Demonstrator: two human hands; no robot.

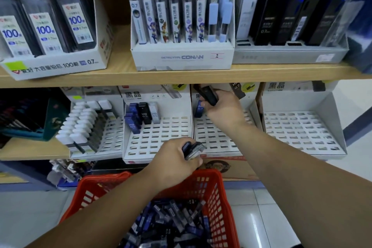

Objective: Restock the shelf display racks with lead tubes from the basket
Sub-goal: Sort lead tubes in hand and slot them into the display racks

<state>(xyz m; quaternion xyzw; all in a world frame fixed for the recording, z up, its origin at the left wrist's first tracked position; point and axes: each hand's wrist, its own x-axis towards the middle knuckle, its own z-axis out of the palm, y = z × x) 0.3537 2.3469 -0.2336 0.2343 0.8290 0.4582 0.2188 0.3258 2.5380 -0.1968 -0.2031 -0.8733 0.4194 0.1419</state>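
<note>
1. Shelf: a wooden board carrying boxed lead packs. White slotted racks stand in a row beneath it.
2. Basket: red latticed plastic, nearest the viewer, below the racks and between the two forearms. It holds a loose heap of lead tubes in blue, black and clear.
3. Left-centre rack: a small cluster of blue, black and clear tubes marked HB 0.5 stands upright in its back left corner.
4. Right-centre rack: just beside the former, to its right.
5. Left hand: above the basket's far rim, at the front edge of the left-centre rack. Its fingers are curled round a bundle of tubes, and the tube ends stick out past the fingers toward the racks.
6. Right hand: over the back left corner of the right-centre rack, fingers wrapped round a dark tube. The tube juts up and to the left out of the grip, tilted, with its upper end close under the shelf.
7. Blue tube: marked 0.7, upright in a back left slot of the right-centre rack, just beside the right hand's fingertips. Whether they touch cannot be told.
</note>
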